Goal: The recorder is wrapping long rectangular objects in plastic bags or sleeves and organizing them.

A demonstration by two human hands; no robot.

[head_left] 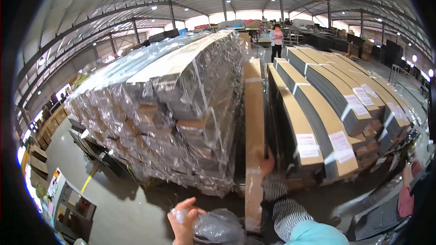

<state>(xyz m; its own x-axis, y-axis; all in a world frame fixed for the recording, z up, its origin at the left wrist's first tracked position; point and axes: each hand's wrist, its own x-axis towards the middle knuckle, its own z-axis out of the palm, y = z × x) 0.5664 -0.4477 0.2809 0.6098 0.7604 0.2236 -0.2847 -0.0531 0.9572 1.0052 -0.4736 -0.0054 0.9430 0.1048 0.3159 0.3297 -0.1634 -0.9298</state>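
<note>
My left hand (182, 221) is at the bottom centre, its fingers curled on crumpled clear plastic film (219, 227). A long, narrow cardboard-topped bundle (254, 109) runs away from me between two large stacks. Along its right side, my right hand (265, 163) touches it; blur and the bundle's edge obscure the fingers. On the left, the stack of long boards (181, 95) is wrapped in wrinkled clear film. The stack to the right holds strapped grey board bundles (313, 104) topped with brown cardboard, with white paper labels (339, 146) on their near ends.
At the right edge, another person's arm with a pink sleeve (405, 201) is close to the right stack. Farther back stands a person (276, 41) in a pink top. A grey cabinet-like unit (72, 208) sits at the lower left on the grey floor (116, 208).
</note>
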